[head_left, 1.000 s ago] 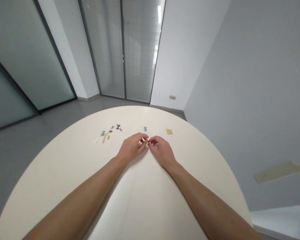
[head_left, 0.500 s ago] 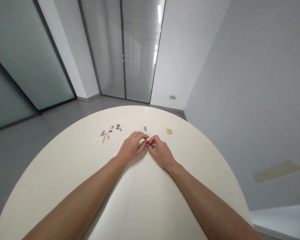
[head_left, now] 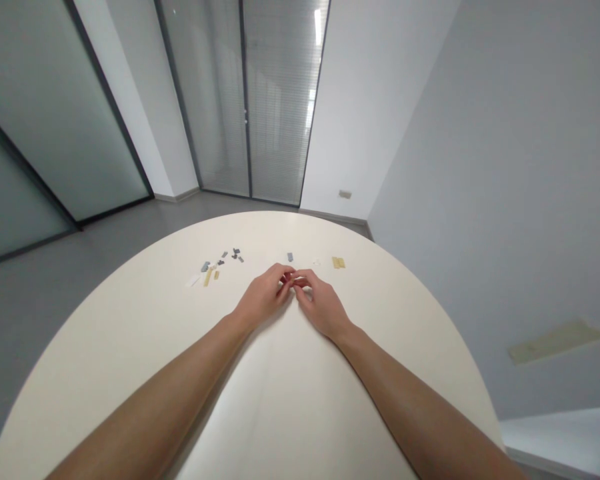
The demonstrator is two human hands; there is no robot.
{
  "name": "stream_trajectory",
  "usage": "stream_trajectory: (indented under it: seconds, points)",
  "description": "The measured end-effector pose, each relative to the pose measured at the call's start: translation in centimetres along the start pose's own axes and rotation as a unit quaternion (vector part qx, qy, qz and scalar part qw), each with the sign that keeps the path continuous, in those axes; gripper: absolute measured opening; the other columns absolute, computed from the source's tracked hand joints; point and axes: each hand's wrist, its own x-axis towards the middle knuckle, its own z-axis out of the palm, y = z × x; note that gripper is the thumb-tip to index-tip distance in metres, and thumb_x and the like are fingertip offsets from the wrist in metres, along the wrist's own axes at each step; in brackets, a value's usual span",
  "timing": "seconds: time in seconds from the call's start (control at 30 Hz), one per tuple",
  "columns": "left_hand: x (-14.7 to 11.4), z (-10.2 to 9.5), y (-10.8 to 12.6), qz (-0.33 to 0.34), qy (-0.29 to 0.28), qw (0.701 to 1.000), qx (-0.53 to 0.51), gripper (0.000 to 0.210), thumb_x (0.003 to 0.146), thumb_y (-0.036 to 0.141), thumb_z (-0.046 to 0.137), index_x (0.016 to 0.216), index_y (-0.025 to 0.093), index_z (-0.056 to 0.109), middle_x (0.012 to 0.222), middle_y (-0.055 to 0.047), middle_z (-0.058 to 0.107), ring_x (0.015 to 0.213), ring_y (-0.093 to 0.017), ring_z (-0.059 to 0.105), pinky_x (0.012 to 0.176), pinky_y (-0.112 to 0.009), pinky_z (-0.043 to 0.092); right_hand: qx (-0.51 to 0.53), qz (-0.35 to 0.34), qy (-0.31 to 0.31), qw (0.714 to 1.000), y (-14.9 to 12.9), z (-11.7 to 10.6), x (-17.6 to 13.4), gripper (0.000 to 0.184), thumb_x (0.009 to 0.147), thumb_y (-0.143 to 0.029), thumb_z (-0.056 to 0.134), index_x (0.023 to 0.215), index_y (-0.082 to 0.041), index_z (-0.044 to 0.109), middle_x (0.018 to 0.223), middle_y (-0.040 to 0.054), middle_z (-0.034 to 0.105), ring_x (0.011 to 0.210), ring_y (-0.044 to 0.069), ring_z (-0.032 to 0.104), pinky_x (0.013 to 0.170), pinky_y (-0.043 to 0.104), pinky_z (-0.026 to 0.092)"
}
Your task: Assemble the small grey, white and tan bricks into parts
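Observation:
My left hand [head_left: 266, 293] and my right hand [head_left: 321, 301] meet at their fingertips over the middle of the white round table [head_left: 280, 400]. Both are closed, fingers curled and pinching together; whatever lies between them is too small and too covered to make out. Just beyond the fingertips lies a small grey-blue piece [head_left: 290, 257]. Some tiny whitish bits [head_left: 317, 262] are to the right of it, and farther right are flat tan pieces [head_left: 339, 263] side by side.
At the left of the table lies a loose group of several small parts: dark grey pieces [head_left: 237, 252], a grey piece [head_left: 205, 266], a long tan strip [head_left: 209, 276] and a white strip [head_left: 194, 280]. Glass doors [head_left: 250, 100] and a wall [head_left: 505, 167] stand beyond the table edge.
The fingers of both hands have drawn closer and now overlap more, with the right fingers stretched further over toward the left. The pieces on the table have not moved.

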Motion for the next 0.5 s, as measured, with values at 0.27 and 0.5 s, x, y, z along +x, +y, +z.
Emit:
stream_trajectory:
  seconds: [0.27,0.5]
  points:
    - [0.06,0.10,-0.15,0.007,0.005,1.000,0.025,0.023,0.092,0.019,0.050,0.113,0.021,0.058,0.107,-0.006,0.069,0.095,-0.018,0.065,0.083,-0.032,0.053,-0.036,0.011,0.026,0.999,0.35,0.05,0.14,0.017,0.093,-0.019,0.054,0.106,-0.024,0.062,0.104,0.0028,0.073,0.095,0.018,0.068,0.089,0.034,0.049]
    - [0.03,0.05,-0.27,-0.011,0.002,1.000,0.010,0.022,0.093,0.023,0.052,0.114,0.021,0.060,0.105,-0.005,0.070,0.088,-0.016,0.066,0.081,-0.031,0.054,-0.067,0.025,0.043,0.997,0.71,-0.04,0.17,0.013,0.094,-0.022,0.058,0.104,-0.023,0.066,0.101,0.0030,0.075,0.094,0.019,0.068,0.089,0.035,0.049]
